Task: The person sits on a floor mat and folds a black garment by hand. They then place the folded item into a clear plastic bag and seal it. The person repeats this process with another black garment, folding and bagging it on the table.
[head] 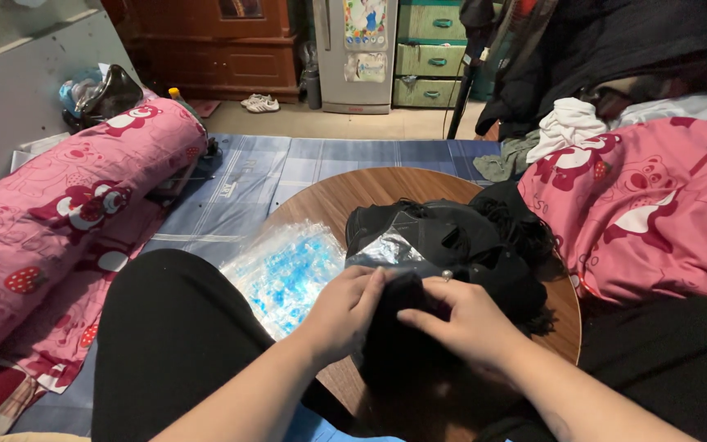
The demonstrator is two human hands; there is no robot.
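Both hands work a black cloth (403, 327) at the near edge of the round bench (345, 196). The left hand (345, 311) pinches its left edge between thumb and fingers; the right hand (464, 319) pinches the top from the right. Keeping both pinches firm and level should hold the cloth flat, clear of the black pile (468, 237) behind and the clear bags (288, 274) to the left.

Pink cartoon-print bolster (59, 213) is laid at left, matching pink blanket (656, 205) at right. Blue checked mat (288, 168) is spread on the floor. Grey fridge (358, 53), green drawers (429, 53), white shoes (261, 103) are seen behind.
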